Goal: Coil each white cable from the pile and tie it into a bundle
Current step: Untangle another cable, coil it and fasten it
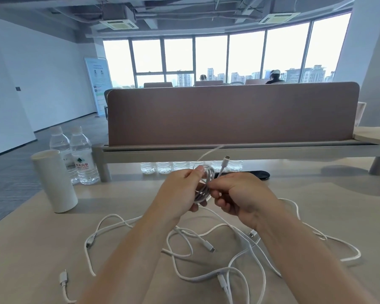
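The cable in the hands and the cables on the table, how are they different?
The held cable is wound into small loops; the pile of cables sprawls in loose, tangled curves. The held cable is lifted, gripped by the left hand and right hand; the pile lies on the table. Both are white with plug ends.

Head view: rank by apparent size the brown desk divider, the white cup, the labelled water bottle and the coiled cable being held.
1. brown desk divider, by far largest.
2-3. white cup and labelled water bottle: similar height, cup nearer, so unranked.
4. coiled cable, smallest.
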Demonstrator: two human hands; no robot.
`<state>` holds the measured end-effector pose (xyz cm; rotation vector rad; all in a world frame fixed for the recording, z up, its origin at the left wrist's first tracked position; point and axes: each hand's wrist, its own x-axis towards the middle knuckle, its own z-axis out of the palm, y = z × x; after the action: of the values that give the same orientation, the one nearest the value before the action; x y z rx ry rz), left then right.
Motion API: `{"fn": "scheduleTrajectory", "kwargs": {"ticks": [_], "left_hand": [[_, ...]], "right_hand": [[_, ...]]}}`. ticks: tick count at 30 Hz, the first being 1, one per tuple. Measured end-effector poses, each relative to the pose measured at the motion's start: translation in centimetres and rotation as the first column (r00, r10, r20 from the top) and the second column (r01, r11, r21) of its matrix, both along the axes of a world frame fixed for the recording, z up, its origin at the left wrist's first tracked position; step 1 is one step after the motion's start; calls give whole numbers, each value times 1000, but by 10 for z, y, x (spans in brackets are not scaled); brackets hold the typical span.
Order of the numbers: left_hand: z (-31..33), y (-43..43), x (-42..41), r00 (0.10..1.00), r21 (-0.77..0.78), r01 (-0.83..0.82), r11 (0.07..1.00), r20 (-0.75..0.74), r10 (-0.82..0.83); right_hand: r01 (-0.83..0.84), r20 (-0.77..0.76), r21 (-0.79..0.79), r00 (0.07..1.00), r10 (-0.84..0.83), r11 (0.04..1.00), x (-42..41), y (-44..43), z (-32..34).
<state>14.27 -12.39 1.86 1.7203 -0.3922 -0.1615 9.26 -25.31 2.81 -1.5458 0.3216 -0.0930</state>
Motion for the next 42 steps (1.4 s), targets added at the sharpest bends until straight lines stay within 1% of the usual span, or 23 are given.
{"fn": "scheduleTrajectory", "kwargs": {"ticks": [4,9,13,15,17,19,21,30,33,38,42], "left_hand": [[-2,-2,-1,1000,9,12,1000,14,-12],[-2,3,5,996,49,-52,997,69,49],[-2,4,7,993,55,-75,996,95,70],[-2,5,9,988,87,-98,991,128,86],[-2,4,9,990,76,-97,992,110,88],[-2,3,7,996,46,-61,997,61,58],[-4,1,5,998,34,-41,999,41,39],[-2,2,6,999,34,-43,998,33,42],[-3,2,6,998,73,-30,997,54,27],[-3,3,7,998,76,-25,997,62,20],[-2,5,9,986,146,-99,984,145,78]], "right_hand": [[-5,7,-8,1000,5,1000,0,1,-1],[-66,60,20,996,64,998,0,3,-4],[-78,12,27,997,78,997,1,3,-3],[-69,-16,25,997,69,997,0,2,-2],[-59,-26,22,998,60,998,0,1,-1],[-52,-19,22,998,53,998,0,0,-1],[-53,-16,15,998,53,998,0,0,-2],[5,26,18,1000,-5,1000,1,2,-3],[12,36,30,999,-13,999,1,2,-3],[-9,40,23,999,9,1000,-1,1,-3],[-102,10,-20,995,102,995,-5,1,1]]}}
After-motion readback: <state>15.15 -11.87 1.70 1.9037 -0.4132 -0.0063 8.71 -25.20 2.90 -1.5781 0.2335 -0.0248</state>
